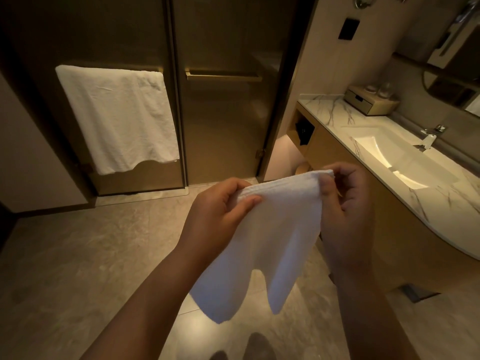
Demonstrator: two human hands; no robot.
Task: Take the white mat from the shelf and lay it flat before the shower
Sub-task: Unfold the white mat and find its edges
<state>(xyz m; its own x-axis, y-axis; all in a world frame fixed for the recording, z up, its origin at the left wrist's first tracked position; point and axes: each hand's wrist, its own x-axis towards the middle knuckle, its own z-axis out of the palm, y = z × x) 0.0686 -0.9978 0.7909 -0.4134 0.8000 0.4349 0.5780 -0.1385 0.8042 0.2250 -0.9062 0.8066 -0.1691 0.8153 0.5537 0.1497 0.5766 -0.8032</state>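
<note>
The white mat (pixel 270 237) hangs folded in the air in front of me, its lower end drooping in two lobes above the floor. My left hand (pixel 218 214) pinches its upper left edge between thumb and fingers. My right hand (pixel 345 201) grips the upper right corner. The glass shower doors (pixel 220 120) stand shut straight ahead, beyond the tiled floor (pixel 91 255). The open shelf (pixel 302 131) in the vanity is at the right, dark inside.
A white towel (pixel 117 115) hangs on the left door's bar. A marble vanity (pixel 428 203) with a sink (pixel 384 152), faucet (pixel 431 136) and a wooden box (pixel 368 100) runs along the right. A floor drain (pixel 415 293) lies by its base. My feet (pixel 244 346) show at the bottom.
</note>
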